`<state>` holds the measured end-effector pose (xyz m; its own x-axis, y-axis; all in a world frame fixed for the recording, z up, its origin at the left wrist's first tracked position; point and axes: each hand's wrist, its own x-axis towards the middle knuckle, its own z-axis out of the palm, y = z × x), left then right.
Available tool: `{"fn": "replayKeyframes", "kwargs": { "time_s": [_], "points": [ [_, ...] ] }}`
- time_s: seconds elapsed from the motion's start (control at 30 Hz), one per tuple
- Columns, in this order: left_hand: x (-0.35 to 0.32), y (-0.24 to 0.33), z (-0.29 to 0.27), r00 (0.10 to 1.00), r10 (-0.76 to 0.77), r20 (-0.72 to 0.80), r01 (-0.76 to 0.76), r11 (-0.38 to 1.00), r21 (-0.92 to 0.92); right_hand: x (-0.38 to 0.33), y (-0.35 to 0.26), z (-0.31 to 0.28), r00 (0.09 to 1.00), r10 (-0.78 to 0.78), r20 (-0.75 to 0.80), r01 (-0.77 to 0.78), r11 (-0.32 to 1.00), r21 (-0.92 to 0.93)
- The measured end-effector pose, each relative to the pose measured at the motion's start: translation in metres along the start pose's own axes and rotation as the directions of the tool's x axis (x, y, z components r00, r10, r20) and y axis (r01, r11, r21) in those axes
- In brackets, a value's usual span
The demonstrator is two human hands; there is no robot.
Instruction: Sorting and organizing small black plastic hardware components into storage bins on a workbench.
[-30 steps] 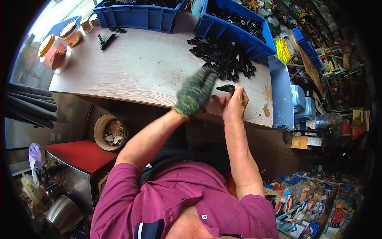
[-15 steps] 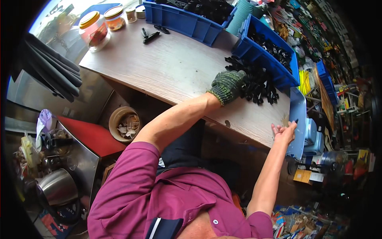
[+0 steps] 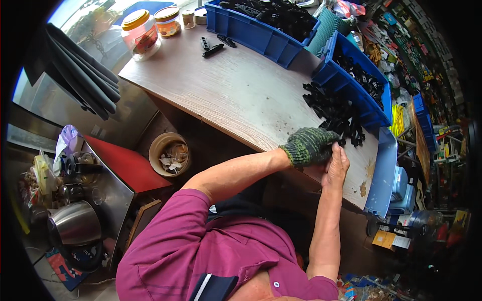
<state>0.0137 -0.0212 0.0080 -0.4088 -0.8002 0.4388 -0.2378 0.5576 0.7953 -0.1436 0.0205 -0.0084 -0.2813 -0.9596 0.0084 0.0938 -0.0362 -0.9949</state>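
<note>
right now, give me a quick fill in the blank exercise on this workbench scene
1. The left hand wears a knitted ____.
2. The right hand is ____, with no covering.
3. The loose pile of small parts by the hands is ____ in colour.
4. The bins on the wooden table are ____ in colour.

Missing words: glove; bare; black; blue

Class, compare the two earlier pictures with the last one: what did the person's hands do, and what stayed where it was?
The bare right hand, which half a second ago had swung out to the table's right end, has come back beside the gloved left hand at the heap of black parts. Whether either grips a part is hidden. The blue bins, the jars and the wooden table stayed put.
</note>
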Motion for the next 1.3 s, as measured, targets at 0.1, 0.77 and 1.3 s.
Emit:
{"fn": "replayKeyframes", "kwargs": {
  "time_s": [0.1, 0.77, 1.3],
  "points": [
    [-0.006, -0.001, -0.005, 0.998, -0.059, 0.022, 0.059, 0.998, -0.006, -0.004, 0.001, 0.014, 0.999, -0.040, -0.019, 0.041, 0.998, 0.038],
    [-0.018, -0.137, -0.255, 0.923, -0.008, -0.385, 0.351, 0.425, 0.834, -0.026, -0.019, 0.037, 0.978, 0.130, -0.162, -0.121, 0.990, 0.066],
    [-0.037, -0.094, -0.201, 0.979, -0.013, -0.205, 0.183, 0.510, 0.840, -0.021, -0.017, 0.039, 0.974, 0.127, -0.190, -0.106, 0.987, 0.117]
  ]
}}
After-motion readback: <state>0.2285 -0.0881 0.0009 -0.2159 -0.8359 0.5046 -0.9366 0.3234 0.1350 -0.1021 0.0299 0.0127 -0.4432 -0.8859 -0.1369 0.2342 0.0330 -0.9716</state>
